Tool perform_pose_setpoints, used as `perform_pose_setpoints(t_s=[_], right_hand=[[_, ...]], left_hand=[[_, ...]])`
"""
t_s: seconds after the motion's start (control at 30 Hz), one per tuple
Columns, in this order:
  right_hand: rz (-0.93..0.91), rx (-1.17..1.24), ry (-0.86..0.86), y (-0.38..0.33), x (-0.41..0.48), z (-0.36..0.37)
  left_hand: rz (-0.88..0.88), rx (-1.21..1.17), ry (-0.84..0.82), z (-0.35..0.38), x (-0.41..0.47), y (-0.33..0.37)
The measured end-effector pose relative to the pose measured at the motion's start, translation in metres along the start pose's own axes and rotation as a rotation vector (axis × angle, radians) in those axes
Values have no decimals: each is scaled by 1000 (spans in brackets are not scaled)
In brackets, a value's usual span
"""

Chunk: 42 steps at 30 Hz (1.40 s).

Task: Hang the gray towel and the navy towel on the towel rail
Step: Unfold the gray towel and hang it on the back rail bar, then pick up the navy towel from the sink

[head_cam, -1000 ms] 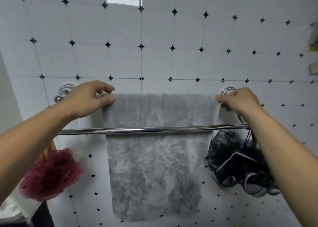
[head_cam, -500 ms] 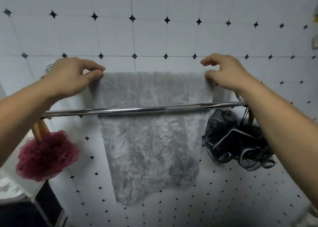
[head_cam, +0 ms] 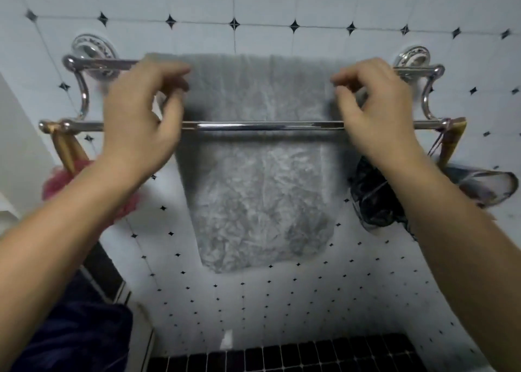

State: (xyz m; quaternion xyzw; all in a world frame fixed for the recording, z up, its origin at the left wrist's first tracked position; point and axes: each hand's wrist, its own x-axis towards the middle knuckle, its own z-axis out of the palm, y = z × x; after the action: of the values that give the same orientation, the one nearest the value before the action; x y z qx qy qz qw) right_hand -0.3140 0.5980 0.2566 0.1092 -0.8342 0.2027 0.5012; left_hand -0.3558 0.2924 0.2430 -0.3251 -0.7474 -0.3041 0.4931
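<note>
The gray towel (head_cam: 259,191) hangs over the back bar of the chrome double towel rail (head_cam: 262,125) and drops behind the front bar, against the tiled wall. My left hand (head_cam: 141,123) is at the towel's upper left edge, in front of the front bar, fingers loosely curled and apart. At the upper right edge my right hand (head_cam: 377,112) hovers the same way, thumb and forefinger parted. Neither hand visibly pinches the cloth. A dark navy towel (head_cam: 81,338) lies low at the left, under my left forearm.
A pink bath puff (head_cam: 55,181) on a wooden handle hangs from the rail's left end. A black mesh puff (head_cam: 375,202) hangs from the right end. Black floor tiles (head_cam: 282,356) show at the bottom. A white cabinet side (head_cam: 17,146) stands at the left.
Both hands have let go of the towel's top corners and moved down and back, in front of the front bar. The view has tilted downward, bringing the navy towel and floor into sight.
</note>
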Motion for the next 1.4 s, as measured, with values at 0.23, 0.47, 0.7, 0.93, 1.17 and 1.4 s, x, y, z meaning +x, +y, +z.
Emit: perform_pose_setpoints(t_s=[0.23,0.47,0.7,0.93,1.17,1.4], right_hand=[[-122,377,-379,-64,-92,79],[-98,639,-657,-131,-147,161],[-232,766,-876,-240,-192,214],[-251,723,-1122,-351,-258,277],[-129,478,-1536,-436,-373,354],[-7,315,-1691,-494,-438,381]], left_hand=[[-264,-55,-308,19,-120,17],[-569,140,-380,-59,-210,1],[-807,396,-382,-166,-289,-22],[-1127,638,-598,-281,-412,-81],[-1083,630,-1398,-351,-553,-149],[-1020,420,-1184,-352,-581,-192]])
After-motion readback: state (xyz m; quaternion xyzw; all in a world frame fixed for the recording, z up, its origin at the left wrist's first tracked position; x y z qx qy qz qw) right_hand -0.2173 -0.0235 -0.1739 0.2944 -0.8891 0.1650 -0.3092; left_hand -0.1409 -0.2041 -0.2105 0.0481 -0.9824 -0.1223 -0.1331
